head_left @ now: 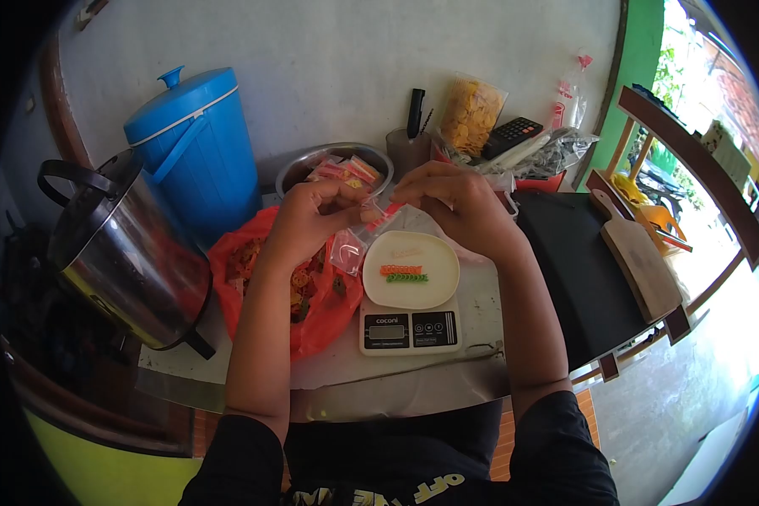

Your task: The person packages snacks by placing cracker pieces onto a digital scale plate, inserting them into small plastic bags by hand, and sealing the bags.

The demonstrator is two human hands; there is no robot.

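Above the kitchen scale (410, 331), my left hand (322, 218) and my right hand (454, 204) are raised close together. Both have their fingers pinched on a small clear plastic packet (384, 218) with red marking. Another clear packet (347, 251) lies just below my left hand. On the scale sits a white plate (411, 295) bearing short twisted pieces in pale, orange and green (406, 277). A red plastic bag (312, 336) full of colourful pieces lies open under my left forearm.
A metal bowl (292, 174) of packets stands behind my hands. At left are a blue jug (219, 160) and a steel pot (135, 261). Behind to the right are a bag of chips (472, 114) and a calculator (512, 137). A wooden board (637, 257) lies on a black surface (565, 270).
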